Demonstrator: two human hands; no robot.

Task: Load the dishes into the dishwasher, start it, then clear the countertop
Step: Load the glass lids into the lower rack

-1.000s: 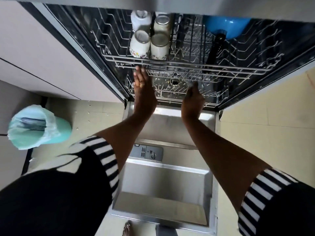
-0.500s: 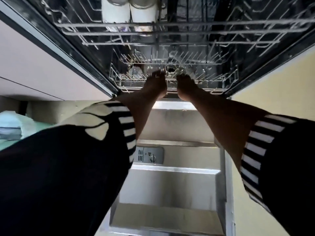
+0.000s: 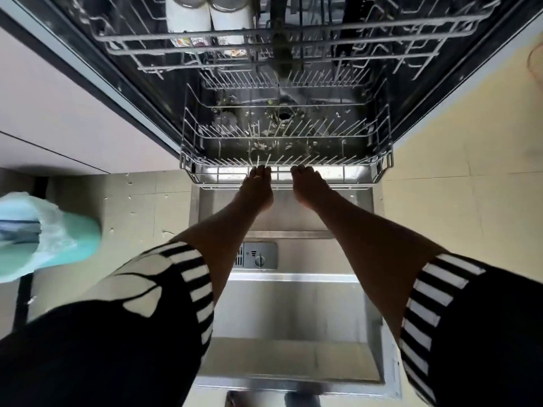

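The dishwasher stands open with its steel door (image 3: pixel 288 312) folded down flat below me. My left hand (image 3: pixel 256 188) and my right hand (image 3: pixel 308 186) both grip the front rail of the lower wire rack (image 3: pixel 379 168), fingers curled over it. That rack holds no dishes and sticks out a little over the door. Above it the upper rack (image 3: pixel 411 39) carries two white mugs (image 3: pixel 205 16) standing mouth down at the top left.
A light blue bin (image 3: pixel 44 239) with a plastic liner stands on the tiled floor at the left. Pale cabinet fronts (image 3: pixel 58 113) flank the dishwasher's left side. The detergent compartment (image 3: pixel 258 257) sits in the door. Tiled floor (image 3: pixel 455 215) lies to the right.
Both hands dropped from the upper rack to the lower rack's front rail. The lower rack has slid out toward me over the door.
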